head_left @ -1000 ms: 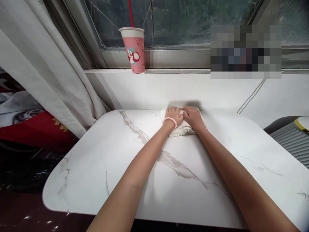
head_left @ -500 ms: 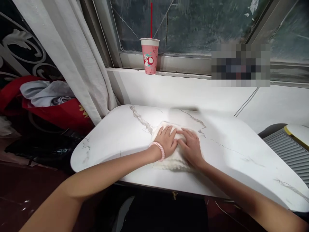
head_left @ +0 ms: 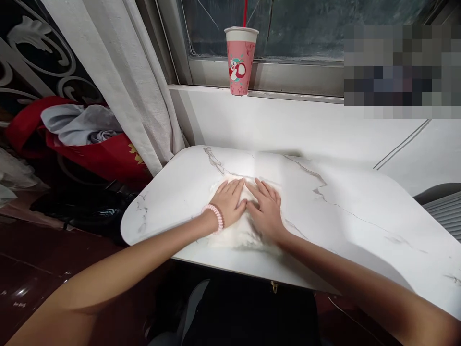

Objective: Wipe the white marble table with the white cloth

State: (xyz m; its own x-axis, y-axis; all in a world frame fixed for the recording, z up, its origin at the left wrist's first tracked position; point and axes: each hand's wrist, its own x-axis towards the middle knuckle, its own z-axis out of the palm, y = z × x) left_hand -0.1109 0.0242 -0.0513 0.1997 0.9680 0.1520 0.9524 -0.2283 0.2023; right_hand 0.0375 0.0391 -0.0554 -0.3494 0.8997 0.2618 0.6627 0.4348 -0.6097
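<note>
Pressing flat, unclenched, left hand (head_left: 229,202) and right hand (head_left: 267,209) have drawn the cloth (head_left: 235,235) back from the wall (head_left: 306,126).

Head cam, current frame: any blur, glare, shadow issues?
Head view: white cloth soft, likely motion blur; pink cup crisper. Same head view: glints on dark red floor, shadow on marbled tabletop beside right forearm. Also head view: pixelated block masks part of upper right.

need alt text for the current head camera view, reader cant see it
A person's left hand and right hand rest on a white cloth on a marbled white tabletop. Behind, a pink cup with a red straw stands on the windowsill.
</note>
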